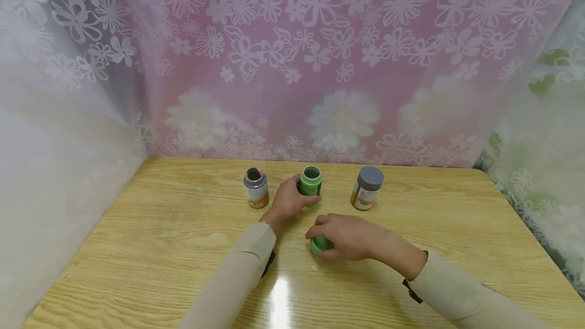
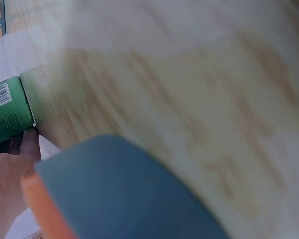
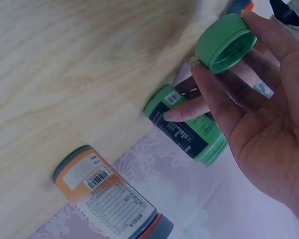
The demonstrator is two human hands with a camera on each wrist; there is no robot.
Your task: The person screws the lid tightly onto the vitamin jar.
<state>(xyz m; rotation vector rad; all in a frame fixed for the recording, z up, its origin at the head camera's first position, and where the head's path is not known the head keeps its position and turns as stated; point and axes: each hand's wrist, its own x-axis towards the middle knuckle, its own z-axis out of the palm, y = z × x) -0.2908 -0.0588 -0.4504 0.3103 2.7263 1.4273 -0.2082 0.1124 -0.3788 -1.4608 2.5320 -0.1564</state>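
My left hand is curled round a green jar, which stands upright on the wooden table with its mouth uncovered. In the left wrist view part of the jar shows at the left edge, its barcode label facing out. My right hand pinches a round green lid between thumb and fingers, in front of the jar and apart from it. The lid's hollow underside shows in the right wrist view. To the left of my left hand stands an uncovered grey jar with an orange-and-white label.
A second grey jar, its grey lid on, stands at the right on the wooden table. A floral curtain hangs behind the table's back edge. A blurred blue-grey shape with an orange side fills the lower left wrist view.
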